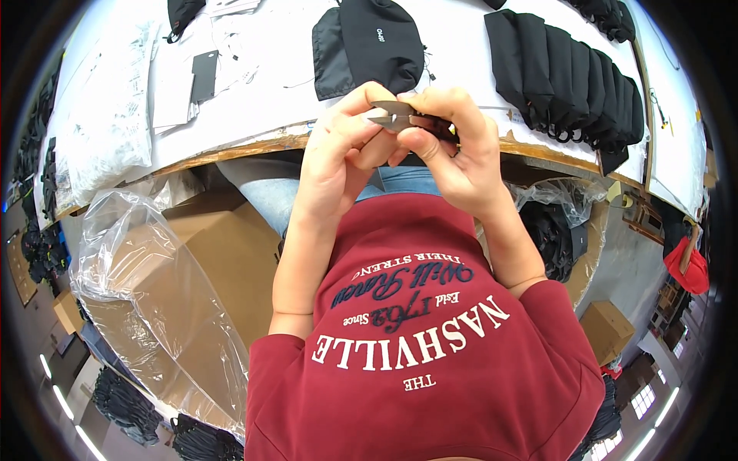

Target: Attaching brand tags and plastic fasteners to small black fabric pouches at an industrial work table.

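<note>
My right hand [465, 150] is closed around the dark handles of a small pair of thread snips [397, 121], held just over the table's near edge. The metal blades point left and stand a little apart, right by the fingers of my left hand [338, 150]. That hand is closed, thumb and fingertips together beside the blades; whatever it pinches is hidden or too small to name. A dark grey pointed tip shows below its fingers, against the jeans. Just beyond both hands, a black fabric bag [380, 50] with a small light print lies flat on the white tabletop.
A row of stacked black bags [565, 73] lies at the right. Clear plastic packaging [111, 100] and dark cards [204, 75] are on the left. Below the table stand a plastic-lined carton [177, 307] on the left and another plastic-lined container with black items [557, 238] on the right.
</note>
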A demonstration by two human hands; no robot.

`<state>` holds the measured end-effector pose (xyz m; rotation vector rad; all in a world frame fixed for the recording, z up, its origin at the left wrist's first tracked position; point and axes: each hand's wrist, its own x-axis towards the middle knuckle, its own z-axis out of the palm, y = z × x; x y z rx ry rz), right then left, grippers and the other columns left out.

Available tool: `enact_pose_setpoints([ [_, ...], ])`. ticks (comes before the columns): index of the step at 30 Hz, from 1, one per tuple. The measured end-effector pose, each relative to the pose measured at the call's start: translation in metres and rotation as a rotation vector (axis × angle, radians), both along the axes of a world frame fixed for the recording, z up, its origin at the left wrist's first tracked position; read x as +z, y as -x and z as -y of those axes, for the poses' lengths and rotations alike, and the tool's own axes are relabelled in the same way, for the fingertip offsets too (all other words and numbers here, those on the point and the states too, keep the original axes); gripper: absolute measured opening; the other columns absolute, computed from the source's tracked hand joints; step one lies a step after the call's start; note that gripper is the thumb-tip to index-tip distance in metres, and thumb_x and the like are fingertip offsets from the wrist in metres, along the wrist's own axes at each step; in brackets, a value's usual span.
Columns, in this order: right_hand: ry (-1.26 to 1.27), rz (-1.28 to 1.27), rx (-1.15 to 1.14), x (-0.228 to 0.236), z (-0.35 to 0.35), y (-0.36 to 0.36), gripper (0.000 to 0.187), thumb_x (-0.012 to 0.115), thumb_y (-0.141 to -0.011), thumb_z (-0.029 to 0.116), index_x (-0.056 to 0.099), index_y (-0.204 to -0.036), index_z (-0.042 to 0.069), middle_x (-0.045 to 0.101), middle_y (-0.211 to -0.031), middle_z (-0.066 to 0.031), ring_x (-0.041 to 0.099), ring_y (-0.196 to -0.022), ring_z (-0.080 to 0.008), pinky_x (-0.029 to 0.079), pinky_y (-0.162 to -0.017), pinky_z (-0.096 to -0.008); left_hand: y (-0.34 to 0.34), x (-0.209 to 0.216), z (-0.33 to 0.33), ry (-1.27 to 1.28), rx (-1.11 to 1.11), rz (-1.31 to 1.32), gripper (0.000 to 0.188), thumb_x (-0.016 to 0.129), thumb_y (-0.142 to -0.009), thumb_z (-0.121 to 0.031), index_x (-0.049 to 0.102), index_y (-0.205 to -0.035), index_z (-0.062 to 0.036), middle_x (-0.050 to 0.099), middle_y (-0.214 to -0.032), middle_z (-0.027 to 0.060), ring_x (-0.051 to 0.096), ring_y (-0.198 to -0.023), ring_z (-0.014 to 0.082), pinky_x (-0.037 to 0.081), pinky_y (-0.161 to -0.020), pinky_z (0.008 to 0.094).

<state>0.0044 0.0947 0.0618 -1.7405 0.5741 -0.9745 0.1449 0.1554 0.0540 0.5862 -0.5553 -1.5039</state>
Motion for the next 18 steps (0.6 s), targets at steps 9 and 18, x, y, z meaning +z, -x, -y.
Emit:
enact_pose_setpoints([
  [9,-0.631,0.171,0.379,0.008,0.010,0.010,0.019,0.054,-0.094,0.021,0.050,-0.098,0.003,0.058,-0.084,-0.0033,0.055,-0.082,-0.0072,0.043,-0.073,-0.0197,0.003,0.010,-0.007,-0.051,0.232,0.395,0.014,0.054,-0.090,-0.016,0.053,-0.089,-0.0019,0.044,-0.054,-0.0047,0.034,-0.051,0.0005,0.029,-0.051,0.0177],
  [18,-0.589,0.151,0.374,0.012,0.005,0.009,0.020,0.053,-0.094,0.023,0.050,-0.104,0.006,0.056,-0.090,-0.0020,0.052,-0.085,-0.0067,0.040,-0.074,-0.0200,0.005,0.015,-0.010,-0.017,0.285,0.406,0.011,0.055,-0.090,-0.013,0.054,-0.091,-0.0021,0.051,-0.064,-0.0038,0.034,-0.051,-0.0018,0.022,-0.047,0.0158],
])
